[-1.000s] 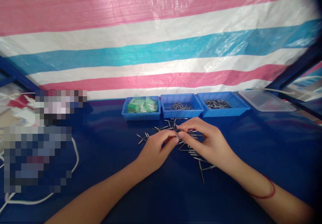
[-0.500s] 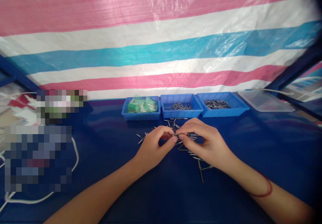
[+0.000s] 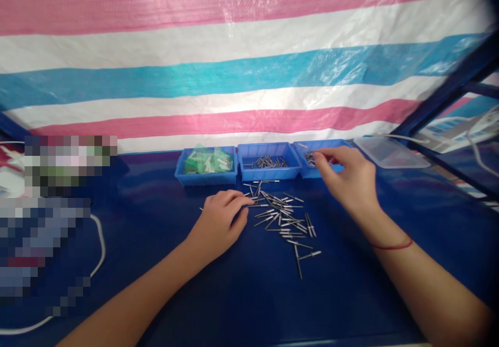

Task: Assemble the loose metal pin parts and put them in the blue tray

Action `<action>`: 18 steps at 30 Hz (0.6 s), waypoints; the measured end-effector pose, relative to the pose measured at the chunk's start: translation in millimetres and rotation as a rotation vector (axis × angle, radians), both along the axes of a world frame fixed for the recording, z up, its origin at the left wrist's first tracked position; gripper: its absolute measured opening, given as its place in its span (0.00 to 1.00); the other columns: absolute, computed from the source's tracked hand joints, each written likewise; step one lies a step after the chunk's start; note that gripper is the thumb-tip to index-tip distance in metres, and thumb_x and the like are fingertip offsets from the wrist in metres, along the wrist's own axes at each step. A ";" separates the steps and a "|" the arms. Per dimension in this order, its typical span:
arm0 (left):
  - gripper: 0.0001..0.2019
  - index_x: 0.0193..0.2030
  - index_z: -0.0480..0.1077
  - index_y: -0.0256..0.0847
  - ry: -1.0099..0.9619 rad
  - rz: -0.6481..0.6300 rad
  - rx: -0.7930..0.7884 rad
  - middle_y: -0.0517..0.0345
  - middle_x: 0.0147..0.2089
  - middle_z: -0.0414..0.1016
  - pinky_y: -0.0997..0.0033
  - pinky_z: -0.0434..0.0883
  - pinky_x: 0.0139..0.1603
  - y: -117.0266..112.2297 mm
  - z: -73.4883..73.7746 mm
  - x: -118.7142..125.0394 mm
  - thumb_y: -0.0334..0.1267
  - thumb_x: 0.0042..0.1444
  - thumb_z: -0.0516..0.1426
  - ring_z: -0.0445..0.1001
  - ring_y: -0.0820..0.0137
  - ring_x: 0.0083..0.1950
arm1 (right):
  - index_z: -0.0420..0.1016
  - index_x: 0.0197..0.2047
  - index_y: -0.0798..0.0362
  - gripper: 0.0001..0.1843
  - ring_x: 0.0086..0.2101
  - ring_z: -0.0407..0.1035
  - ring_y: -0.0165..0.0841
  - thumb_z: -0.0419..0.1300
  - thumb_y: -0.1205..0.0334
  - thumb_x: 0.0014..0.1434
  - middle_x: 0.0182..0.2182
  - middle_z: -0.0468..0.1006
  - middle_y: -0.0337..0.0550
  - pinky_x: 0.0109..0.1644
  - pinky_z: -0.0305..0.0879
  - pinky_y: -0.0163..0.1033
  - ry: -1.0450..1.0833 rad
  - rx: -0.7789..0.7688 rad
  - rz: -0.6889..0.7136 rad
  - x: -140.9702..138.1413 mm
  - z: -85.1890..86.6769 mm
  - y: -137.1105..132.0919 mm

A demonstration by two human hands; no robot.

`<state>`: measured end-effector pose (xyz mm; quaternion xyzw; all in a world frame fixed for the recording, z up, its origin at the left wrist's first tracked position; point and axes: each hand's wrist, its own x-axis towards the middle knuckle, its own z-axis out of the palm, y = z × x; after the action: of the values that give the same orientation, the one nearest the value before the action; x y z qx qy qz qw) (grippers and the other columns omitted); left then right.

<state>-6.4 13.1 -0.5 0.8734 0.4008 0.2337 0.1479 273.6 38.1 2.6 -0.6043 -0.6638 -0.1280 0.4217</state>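
Observation:
Loose blind rivets point(image 3: 286, 209), silver bodies on thin dark stems, lie scattered over the dark blue table. My left hand point(image 3: 218, 222) rests at the left edge of this pile, fingers curved and thumb apart from them. Its fingertips are close to a rivet; no grip on one shows. Above the right blue bin point(image 3: 324, 173) is my right hand point(image 3: 349, 178), thumb and fingers drawn together in a pinch. What its fingertips hold, if anything, I cannot make out. That hand covers much of the rivets point(image 3: 310, 157) in this bin.
The middle blue bin point(image 3: 268, 173) contains more rivets. Green plastic pieces or bags fill the left blue bin point(image 3: 206, 179). A clear plastic lid point(image 3: 392, 152) lies at the back right. A white cable point(image 3: 102, 243) curves along the left; striped sheeting point(image 3: 234, 84) hangs behind.
My hands were together over the pile around a small rivet-like piece. The right has moved up and right to the right bin; the left has shifted left and its fingers have loosened.

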 end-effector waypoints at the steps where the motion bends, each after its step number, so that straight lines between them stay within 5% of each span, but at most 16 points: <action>1: 0.11 0.48 0.71 0.42 0.044 -0.002 0.021 0.52 0.49 0.73 0.59 0.63 0.51 0.1 0.1 -1.1 0.35 0.62 0.50 0.69 0.63 0.50 | 0.77 0.34 0.52 0.13 0.31 0.68 0.39 0.54 0.56 0.61 0.28 0.77 0.45 0.38 0.63 0.44 -0.034 0.001 -0.076 9.5 -3.3 5.0; 6: 0.16 0.52 0.71 0.48 0.203 -0.058 0.080 0.53 0.53 0.71 0.56 0.59 0.50 -1.5 -0.4 -2.7 0.46 0.59 0.55 0.66 0.58 0.53 | 0.78 0.40 0.54 0.16 0.32 0.68 0.42 0.56 0.51 0.59 0.29 0.77 0.49 0.39 0.62 0.46 -0.090 -0.063 -0.149 22.2 -13.0 13.6; 18: 0.13 0.51 0.70 0.54 0.265 -0.220 0.206 0.57 0.57 0.69 0.56 0.55 0.52 -9.3 -11.4 15.3 0.47 0.62 0.52 0.62 0.59 0.57 | 0.76 0.42 0.51 0.10 0.38 0.69 0.42 0.56 0.60 0.59 0.34 0.77 0.46 0.45 0.63 0.49 -0.039 -0.195 0.311 -54.3 -0.9 -25.2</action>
<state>9.0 3.8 -11.9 0.9456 0.2929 0.1388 0.0282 219.3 12.9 1.7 -0.5297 -0.7666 -0.0078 0.3629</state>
